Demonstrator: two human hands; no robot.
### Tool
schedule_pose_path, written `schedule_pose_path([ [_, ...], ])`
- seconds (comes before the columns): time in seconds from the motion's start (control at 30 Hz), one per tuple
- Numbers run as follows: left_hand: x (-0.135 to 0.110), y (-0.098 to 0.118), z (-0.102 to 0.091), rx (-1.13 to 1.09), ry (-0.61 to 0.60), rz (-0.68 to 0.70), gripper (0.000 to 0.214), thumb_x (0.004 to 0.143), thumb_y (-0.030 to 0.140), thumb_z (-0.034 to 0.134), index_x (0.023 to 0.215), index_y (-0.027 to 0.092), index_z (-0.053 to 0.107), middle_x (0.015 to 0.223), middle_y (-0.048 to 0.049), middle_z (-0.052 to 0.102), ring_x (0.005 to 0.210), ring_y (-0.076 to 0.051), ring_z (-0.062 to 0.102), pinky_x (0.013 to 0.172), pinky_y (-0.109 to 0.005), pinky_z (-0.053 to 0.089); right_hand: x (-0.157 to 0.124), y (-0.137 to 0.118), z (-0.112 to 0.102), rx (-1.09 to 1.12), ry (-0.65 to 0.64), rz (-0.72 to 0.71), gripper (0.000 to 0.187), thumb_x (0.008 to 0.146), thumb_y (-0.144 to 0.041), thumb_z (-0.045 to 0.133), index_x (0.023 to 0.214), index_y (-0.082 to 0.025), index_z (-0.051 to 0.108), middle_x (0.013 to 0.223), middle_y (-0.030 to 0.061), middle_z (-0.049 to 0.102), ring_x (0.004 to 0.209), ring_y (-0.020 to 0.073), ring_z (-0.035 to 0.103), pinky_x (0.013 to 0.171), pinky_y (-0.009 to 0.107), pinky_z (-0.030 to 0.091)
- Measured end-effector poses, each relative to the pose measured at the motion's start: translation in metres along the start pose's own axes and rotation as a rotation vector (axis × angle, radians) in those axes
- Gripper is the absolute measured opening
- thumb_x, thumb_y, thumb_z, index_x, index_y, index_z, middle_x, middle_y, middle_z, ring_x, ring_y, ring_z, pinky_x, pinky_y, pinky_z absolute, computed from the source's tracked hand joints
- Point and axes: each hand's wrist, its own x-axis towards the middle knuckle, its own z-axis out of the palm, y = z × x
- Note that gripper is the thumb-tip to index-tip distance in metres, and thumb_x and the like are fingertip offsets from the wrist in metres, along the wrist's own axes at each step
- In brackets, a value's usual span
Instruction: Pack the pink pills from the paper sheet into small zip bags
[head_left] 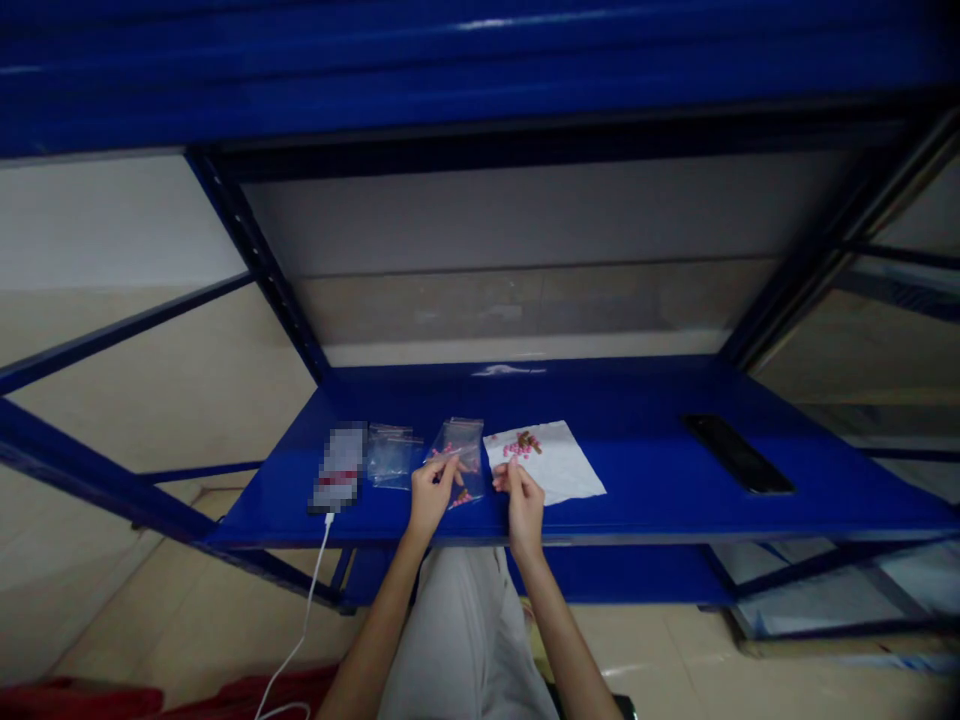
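Note:
My left hand (432, 495) is over a clear zip bag (471, 436) that has small pink pieces and some brown ones in or on it. Its fingers are pinched together, and whatever is between them is too small to make out. Close by on the right, my right hand (526, 508) is at the lower left edge of a white sheet of paper (574, 470), fingers curled and thumb against them. What they hold, if anything, is hidden. On the paper lies a small heap of pink pellets (516, 449) with several brown pieces (529, 441).
Clear zip bags (391, 458) lie left of my left hand. Beside them is a blurred-out device (343, 465) with a white cable (307, 600) hanging over the edge. A black phone (739, 455) rests on the blue shelf (637, 400) at right. Another blue shelf (480, 75) is overhead.

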Motion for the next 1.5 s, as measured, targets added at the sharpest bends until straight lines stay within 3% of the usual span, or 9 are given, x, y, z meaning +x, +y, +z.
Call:
schedule_pose_path([
  [0.13,0.0,0.002,0.001,0.015,0.044,-0.002,0.04,0.083,0.038,0.045,0.055,0.017,0.064,0.052,-0.0004,0.063,0.054,-0.014,0.06,0.064,-0.025,0.047,0.006,0.006,-0.006,0.132,0.036,0.064,0.03,0.061,-0.045,0.071,0.066,-0.016,0.066,0.079,0.0047,0.065,0.075,0.0174,0.059,0.068,0.028,0.046],
  [0.27,0.0,0.001,0.001,0.019,0.076,-0.016,0.041,0.084,0.04,0.042,0.057,0.018,0.064,0.049,0.0,0.061,0.051,-0.014,0.06,0.067,-0.027,0.048,0.01,0.004,-0.013,0.345,-0.004,0.227,0.051,0.072,-0.061,0.051,0.046,-0.017,0.057,0.077,0.0073,0.065,0.066,0.0152,0.059,0.065,0.029,0.048],
  [0.37,-0.001,-0.001,0.001,0.003,0.083,-0.027,0.044,0.085,0.041,0.041,0.056,0.018,0.064,0.048,-0.0001,0.06,0.052,-0.014,0.06,0.07,-0.028,0.047,0.013,0.002,-0.017,0.43,-0.016,0.279,0.044,0.071,-0.059,0.054,0.058,-0.018,0.061,0.076,0.0056,0.066,0.061,0.0142,0.059,0.061,0.029,0.049],
  [0.53,-0.001,0.0,0.001,-0.04,0.078,-0.055,0.044,0.084,0.043,0.042,0.057,0.016,0.064,0.048,-0.0005,0.059,0.055,-0.015,0.06,0.07,-0.028,0.046,0.015,0.007,-0.019,0.465,-0.039,0.309,0.027,0.059,-0.04,0.074,0.074,-0.02,0.065,0.066,-0.0001,0.064,0.059,0.0128,0.057,0.055,0.024,0.048],
  [0.87,-0.002,0.001,-0.001,-0.081,0.047,-0.055,0.05,0.084,0.045,0.04,0.047,0.017,0.058,0.051,-0.0016,0.06,0.055,-0.014,0.057,0.063,-0.025,0.045,0.017,0.01,-0.024,0.415,-0.08,0.239,0.029,0.071,-0.05,0.061,0.072,-0.021,0.064,0.068,0.0004,0.066,0.06,0.0138,0.06,0.055,0.027,0.05],
  [0.93,-0.002,0.001,-0.002,-0.112,0.047,-0.05,0.044,0.083,0.044,0.044,0.053,0.016,0.061,0.05,-0.0006,0.059,0.052,-0.013,0.056,0.061,-0.024,0.045,0.017,0.01,-0.024,0.427,-0.069,0.228,0.032,0.073,-0.053,0.056,0.07,-0.022,0.063,0.069,0.0006,0.066,0.06,0.0137,0.06,0.054,0.027,0.051],
  [1.1,-0.002,0.0,-0.001,-0.279,0.024,-0.122,0.031,0.078,0.042,0.053,0.085,0.014,0.064,0.05,0.0017,0.059,0.045,-0.011,0.053,0.048,-0.021,0.041,0.016,0.013,-0.024,0.456,-0.008,0.274,0.023,0.06,-0.033,0.075,0.076,-0.019,0.066,0.069,0.0001,0.066,0.06,0.0135,0.06,0.053,0.025,0.05],
  [1.33,-0.004,0.001,-0.002,-0.34,-0.097,-0.139,0.031,0.077,0.041,0.055,0.084,0.012,0.064,0.045,0.0028,0.056,0.039,-0.008,0.049,0.043,-0.019,0.037,0.013,0.004,-0.021,0.544,-0.02,0.32,0.027,0.053,-0.033,0.081,0.072,-0.02,0.066,0.061,-0.0042,0.061,0.056,0.0069,0.056,0.052,0.017,0.049],
  [1.5,-0.005,0.002,-0.003,-0.378,-0.17,-0.136,0.03,0.075,0.04,0.057,0.081,0.012,0.065,0.045,0.0023,0.057,0.038,-0.008,0.048,0.041,-0.019,0.037,0.013,-0.001,-0.021,0.536,-0.038,0.296,0.027,0.059,-0.044,0.074,0.068,-0.021,0.063,0.064,-0.0034,0.062,0.055,0.0076,0.056,0.051,0.019,0.049],
])
